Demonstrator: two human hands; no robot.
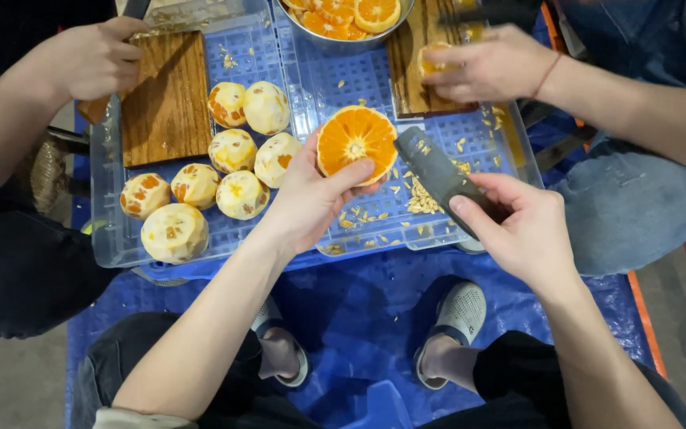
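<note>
Two risks can be judged: the halved orange (356, 144), pinched cut face up in the left hand (308, 197), could slip out, being wet, and the broad dark blade (436, 169), clasped by its handle in the right hand (522, 226), lies just beside those fingers, so a nick is possible. Below both grips a blue tarp (359, 306) is spread; under them a clear plastic tray (113, 238) is set, peeled oranges (175, 232) left of the held half, seeds (422, 200) scattered beneath the blade.
</note>
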